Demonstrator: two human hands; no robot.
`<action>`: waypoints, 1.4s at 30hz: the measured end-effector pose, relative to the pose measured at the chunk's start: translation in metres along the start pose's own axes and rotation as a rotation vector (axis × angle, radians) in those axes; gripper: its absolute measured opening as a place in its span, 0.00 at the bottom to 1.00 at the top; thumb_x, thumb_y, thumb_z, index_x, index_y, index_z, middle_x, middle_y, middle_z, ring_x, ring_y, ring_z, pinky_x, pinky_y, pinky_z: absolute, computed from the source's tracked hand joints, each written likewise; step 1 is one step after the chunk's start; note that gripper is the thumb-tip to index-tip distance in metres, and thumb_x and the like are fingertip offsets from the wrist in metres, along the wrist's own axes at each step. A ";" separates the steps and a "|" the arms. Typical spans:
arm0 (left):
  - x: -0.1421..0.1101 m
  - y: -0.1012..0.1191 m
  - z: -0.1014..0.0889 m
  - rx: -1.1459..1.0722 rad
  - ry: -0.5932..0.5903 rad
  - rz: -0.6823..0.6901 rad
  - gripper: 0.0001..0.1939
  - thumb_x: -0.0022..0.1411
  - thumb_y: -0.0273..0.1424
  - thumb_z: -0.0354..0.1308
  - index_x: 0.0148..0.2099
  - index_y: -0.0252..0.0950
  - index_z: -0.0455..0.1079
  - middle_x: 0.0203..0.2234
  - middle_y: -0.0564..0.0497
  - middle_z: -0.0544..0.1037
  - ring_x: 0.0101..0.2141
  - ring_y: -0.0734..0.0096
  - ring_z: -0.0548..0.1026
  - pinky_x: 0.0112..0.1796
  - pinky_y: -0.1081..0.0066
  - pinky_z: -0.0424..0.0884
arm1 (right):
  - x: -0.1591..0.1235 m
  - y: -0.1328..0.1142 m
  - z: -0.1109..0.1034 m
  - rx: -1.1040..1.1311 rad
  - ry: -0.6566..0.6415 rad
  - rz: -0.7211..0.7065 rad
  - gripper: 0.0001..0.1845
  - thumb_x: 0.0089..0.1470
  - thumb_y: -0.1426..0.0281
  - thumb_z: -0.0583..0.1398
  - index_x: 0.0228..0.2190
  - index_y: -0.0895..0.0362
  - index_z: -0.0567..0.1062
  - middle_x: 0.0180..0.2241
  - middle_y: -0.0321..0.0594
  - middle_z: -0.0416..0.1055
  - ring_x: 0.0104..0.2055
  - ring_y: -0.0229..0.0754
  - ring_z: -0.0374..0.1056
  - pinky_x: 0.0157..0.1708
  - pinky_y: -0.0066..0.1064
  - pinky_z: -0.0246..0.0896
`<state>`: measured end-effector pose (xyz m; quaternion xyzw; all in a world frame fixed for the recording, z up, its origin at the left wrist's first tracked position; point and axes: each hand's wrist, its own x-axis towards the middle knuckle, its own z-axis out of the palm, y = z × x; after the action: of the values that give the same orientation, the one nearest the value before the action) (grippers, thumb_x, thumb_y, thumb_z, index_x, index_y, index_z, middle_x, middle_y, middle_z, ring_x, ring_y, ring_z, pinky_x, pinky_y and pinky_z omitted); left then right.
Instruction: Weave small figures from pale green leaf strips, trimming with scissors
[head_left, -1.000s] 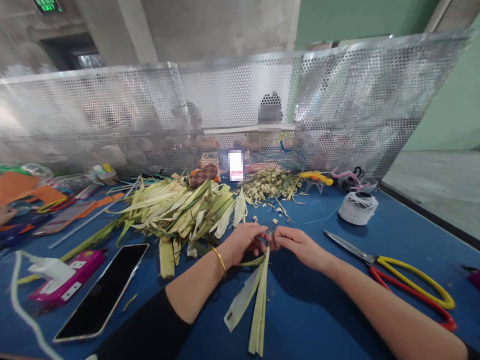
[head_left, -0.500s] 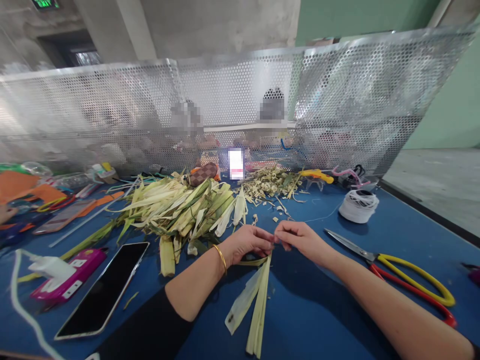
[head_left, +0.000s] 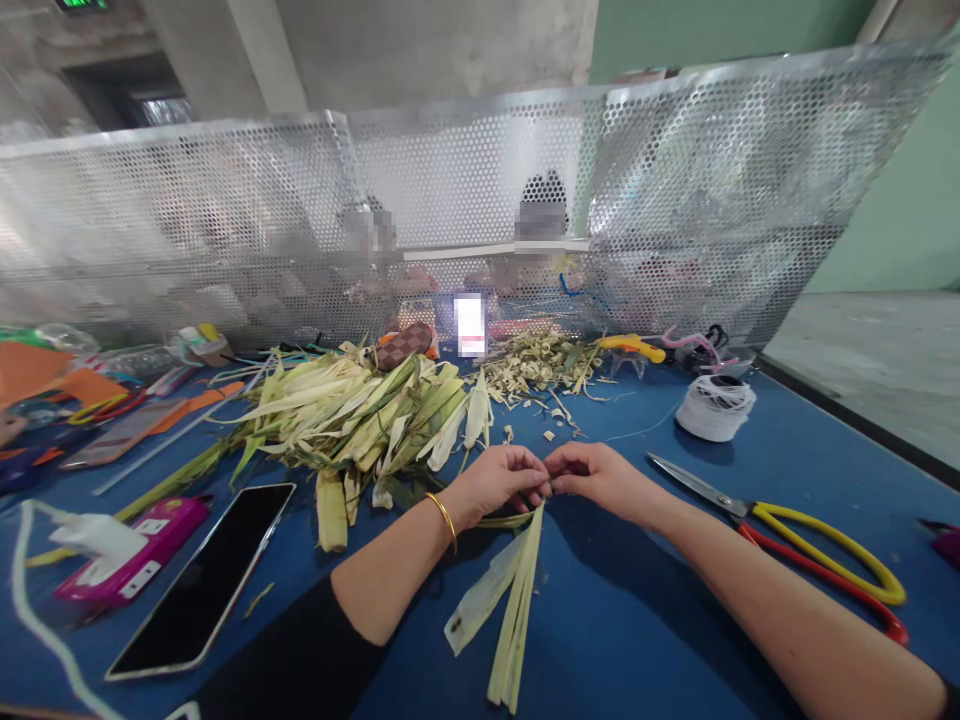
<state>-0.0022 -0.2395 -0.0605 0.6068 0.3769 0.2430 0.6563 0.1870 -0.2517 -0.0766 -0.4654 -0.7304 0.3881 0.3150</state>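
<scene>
A perforated metal screen spans the back, and the blue surface fills the lower frame. A heap of pale green husks sprawls left of centre. Scissors with red and yellow handles lie at lower right, a dark-screened phone at lower left, and a spool of white thread at right.

What has just changed is small: a second ago the upper ends of my long husk strips showed between my hands; now my fingers cover them. I judge my work is still at that gathered end.

The strips sit just below centre, narrow, flat and pale green, fanning towards the bottom edge beside a broader, whitish leaf with a dark spot. My left hand pinches their top. My right hand's fingers are drawn together alongside; I can't tell whether they grip anything.
</scene>
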 end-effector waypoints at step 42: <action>-0.003 0.002 0.009 1.169 0.403 0.363 0.08 0.59 0.29 0.51 0.35 0.38 0.72 0.28 0.50 0.77 0.32 0.66 0.74 0.32 0.72 0.62 | 0.000 0.000 0.017 0.083 0.132 -0.038 0.05 0.51 0.69 0.56 0.32 0.54 0.70 0.29 0.36 0.74 0.32 0.40 0.71 0.37 0.33 0.64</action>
<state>0.0035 -0.2474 -0.0583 0.8609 0.4543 0.2138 0.0823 0.1728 -0.2564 -0.0857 -0.4627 -0.6998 0.3806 0.3889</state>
